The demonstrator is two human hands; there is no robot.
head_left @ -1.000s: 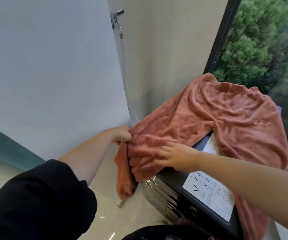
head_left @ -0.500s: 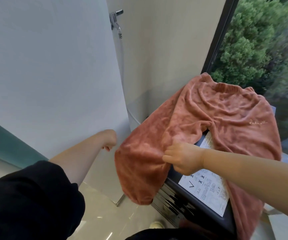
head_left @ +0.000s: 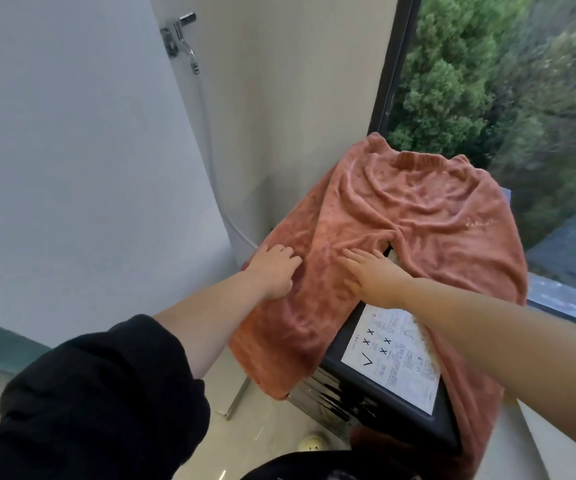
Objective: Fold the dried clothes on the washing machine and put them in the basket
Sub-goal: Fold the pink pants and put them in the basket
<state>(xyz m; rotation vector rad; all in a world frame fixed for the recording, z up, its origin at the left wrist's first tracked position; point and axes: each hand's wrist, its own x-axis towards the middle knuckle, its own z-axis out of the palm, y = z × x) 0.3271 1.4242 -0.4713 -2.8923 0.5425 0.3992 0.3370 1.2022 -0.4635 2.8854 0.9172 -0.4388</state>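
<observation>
Both hands press flat on rust-pink trousers spread over the washing machine.

At the far left a black sleeve (head_left: 89, 393) covers the left upper arm; a chrome tap (head_left: 179, 32) sits on the wall above. The left hand (head_left: 274, 271) rests on the left trouser leg, fingers loosely bent and grasping nothing. Just beside it, the right hand (head_left: 371, 275) lies on the same leg near the crotch, fingers straight and spread. The trousers (head_left: 418, 216) lie on top of the dark washing machine (head_left: 400, 410), both legs hanging over its front edge. Between the legs a white sticker (head_left: 392, 358) shows a tick, four crosses and print too small to read. Pale embroidered script (head_left: 482, 223) on the right hip is unreadable. Trees (head_left: 487, 81) fill the window.
</observation>
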